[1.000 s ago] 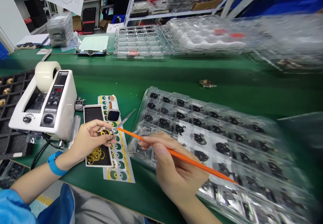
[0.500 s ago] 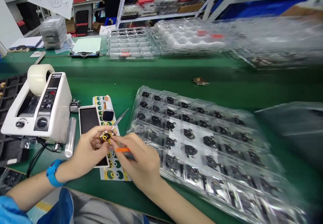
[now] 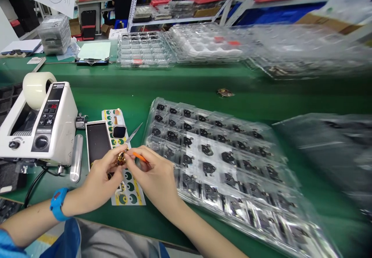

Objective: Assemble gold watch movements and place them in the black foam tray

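The small gold part [image 3: 121,158] — two o'clock from the left hand [image 3: 99,176], ten from the right hand [image 3: 155,176] — sits in the left's snug pinch; the right's fingertips look to me nearly as close, curled round an orange tool [image 3: 140,157] running ten to four.

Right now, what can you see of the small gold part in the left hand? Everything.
The gold part is small, gold with dark patches, shiny like metal. The left hand pinches it between thumb and fingers; fingertips of the right hand are at its right edge, contact unclear. Fingers hide much of it; finer detail is too small to tell.
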A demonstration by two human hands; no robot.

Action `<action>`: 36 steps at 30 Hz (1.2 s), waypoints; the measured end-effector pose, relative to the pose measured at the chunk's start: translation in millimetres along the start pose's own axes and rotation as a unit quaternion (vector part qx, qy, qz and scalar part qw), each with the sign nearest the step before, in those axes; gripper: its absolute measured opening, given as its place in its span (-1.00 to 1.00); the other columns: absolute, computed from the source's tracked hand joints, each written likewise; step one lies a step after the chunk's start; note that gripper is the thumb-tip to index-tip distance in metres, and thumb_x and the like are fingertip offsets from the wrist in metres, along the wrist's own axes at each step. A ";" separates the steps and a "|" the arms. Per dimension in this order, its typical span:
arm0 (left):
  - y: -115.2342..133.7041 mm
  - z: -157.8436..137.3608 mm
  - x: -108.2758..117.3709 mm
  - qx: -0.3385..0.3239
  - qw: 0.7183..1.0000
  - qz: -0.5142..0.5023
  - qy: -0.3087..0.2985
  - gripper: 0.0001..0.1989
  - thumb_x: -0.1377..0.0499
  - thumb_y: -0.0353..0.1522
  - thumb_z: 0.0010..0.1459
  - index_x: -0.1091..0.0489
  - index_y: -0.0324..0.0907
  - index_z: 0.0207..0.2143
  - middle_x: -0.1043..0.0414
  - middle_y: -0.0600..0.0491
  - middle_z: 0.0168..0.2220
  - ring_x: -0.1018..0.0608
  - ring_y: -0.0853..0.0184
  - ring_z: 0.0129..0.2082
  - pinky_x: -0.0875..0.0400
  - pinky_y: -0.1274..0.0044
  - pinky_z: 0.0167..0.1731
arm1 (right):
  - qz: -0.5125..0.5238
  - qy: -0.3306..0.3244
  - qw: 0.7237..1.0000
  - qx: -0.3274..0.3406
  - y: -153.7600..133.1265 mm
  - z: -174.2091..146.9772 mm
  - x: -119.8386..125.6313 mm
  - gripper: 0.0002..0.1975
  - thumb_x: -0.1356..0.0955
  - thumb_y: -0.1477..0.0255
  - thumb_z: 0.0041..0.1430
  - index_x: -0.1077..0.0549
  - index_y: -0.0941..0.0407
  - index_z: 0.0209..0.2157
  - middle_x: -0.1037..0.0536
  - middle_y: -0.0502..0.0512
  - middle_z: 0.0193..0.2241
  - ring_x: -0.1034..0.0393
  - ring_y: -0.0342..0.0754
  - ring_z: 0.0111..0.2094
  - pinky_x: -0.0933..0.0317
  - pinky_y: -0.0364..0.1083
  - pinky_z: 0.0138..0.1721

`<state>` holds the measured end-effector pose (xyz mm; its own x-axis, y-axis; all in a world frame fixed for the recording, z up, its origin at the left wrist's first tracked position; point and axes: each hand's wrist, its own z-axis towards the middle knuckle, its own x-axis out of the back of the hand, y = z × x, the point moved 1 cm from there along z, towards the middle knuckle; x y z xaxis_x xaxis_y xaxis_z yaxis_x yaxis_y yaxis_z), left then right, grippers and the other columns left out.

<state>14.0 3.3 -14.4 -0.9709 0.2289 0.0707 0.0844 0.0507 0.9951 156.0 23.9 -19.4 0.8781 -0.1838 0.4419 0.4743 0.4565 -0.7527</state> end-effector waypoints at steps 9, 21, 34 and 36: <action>2.2 13.7 13.3 -0.016 0.994 -0.052 0.094 -0.55 -0.19 -0.49 0.06 -0.37 -0.16 0.05 -0.48 -0.05 0.05 -0.51 0.19 0.06 -0.43 0.41 0.07 | 0.098 -0.092 0.990 0.029 -7.0 1.6 13.8 -0.83 -0.30 0.58 0.12 -0.31 0.09 -0.51 -0.33 -0.12 -0.62 -0.12 -0.24 -0.66 0.00 -0.22 -0.65; 17.5 21.3 28.7 -0.008 0.977 -0.126 0.169 -0.56 -0.27 -0.43 0.02 -0.35 -0.22 0.00 -0.51 -0.10 0.01 -0.53 0.17 0.04 -0.47 0.36 0.05 | -0.158 -0.191 0.955 0.161 8.0 -1.6 22.2 -0.74 -0.21 0.68 0.13 -0.43 0.14 -0.24 -0.51 0.11 -0.35 -0.42 -0.06 -0.37 -0.25 -0.14 -0.44; 13.2 20.0 29.2 0.031 0.975 -0.183 0.123 -0.59 -0.26 -0.37 0.04 -0.38 -0.22 -0.02 -0.57 -0.06 -0.11 -0.55 0.15 0.00 -0.50 0.32 0.01 | -0.413 -0.275 0.866 0.054 100.1 67.6 86.7 -0.81 -0.32 0.67 0.06 -0.54 0.14 -0.45 -0.53 0.10 -0.44 -0.45 -0.05 -0.42 -0.12 -0.16 -0.53; 10.9 19.4 28.0 0.043 0.973 -0.207 0.091 -0.63 -0.22 -0.39 0.08 -0.38 -0.19 -0.02 -0.57 -0.03 -0.12 -0.55 0.16 0.00 -0.48 0.31 0.03 | -0.425 -0.255 0.867 0.043 92.6 60.1 83.8 -0.77 -0.27 0.69 0.06 -0.53 0.17 -0.43 -0.53 0.17 -0.42 -0.45 0.00 -0.42 -0.11 -0.14 -0.55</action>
<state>-8.0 29.1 -2.9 -0.9485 -0.0043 -0.3168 -0.3122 0.1840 0.9320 269.7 103.1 -22.8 0.0601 -0.0874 0.9944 0.9108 0.4124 -0.0188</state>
